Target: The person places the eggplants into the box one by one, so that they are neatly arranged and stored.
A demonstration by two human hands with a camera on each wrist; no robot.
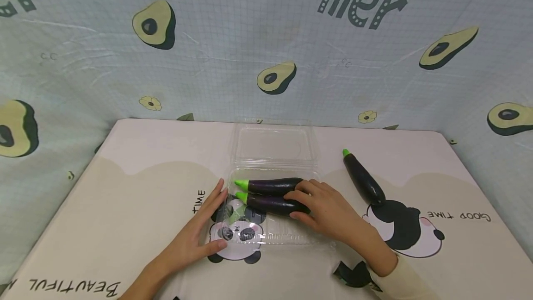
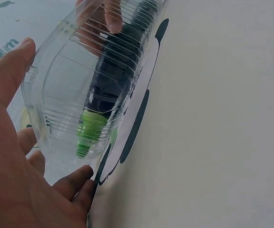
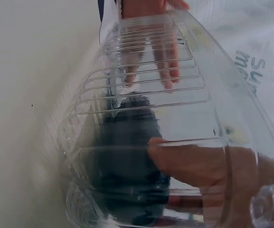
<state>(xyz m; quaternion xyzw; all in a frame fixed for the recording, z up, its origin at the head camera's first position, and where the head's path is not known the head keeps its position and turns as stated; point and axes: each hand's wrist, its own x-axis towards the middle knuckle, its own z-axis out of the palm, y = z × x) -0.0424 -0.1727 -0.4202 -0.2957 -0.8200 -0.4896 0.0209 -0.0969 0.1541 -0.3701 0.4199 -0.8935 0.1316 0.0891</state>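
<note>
Two dark purple eggplants with bright green stem ends lie side by side in a clear plastic clamshell box [image 1: 287, 237], stems to the left. My right hand [image 1: 329, 207] reaches into the box and grips the thick end of the nearer eggplant [image 1: 270, 203]; its fingers also lie against the farther eggplant [image 1: 270, 185]. Through the clear wall in the right wrist view, the thumb [image 3: 189, 161] shows beside the dark eggplant [image 3: 127, 156]. My left hand [image 1: 197, 235] is spread at the box's left side, thumb and fingers apart, as the left wrist view also shows.
The box's lid [image 1: 272, 145] is folded back toward the far table edge. A third eggplant [image 1: 364, 179] lies on the table to the right. Panda drawings and lettering are printed on the table cover [image 1: 125, 226]. Behind it hangs an avocado-print cloth [image 1: 216, 50].
</note>
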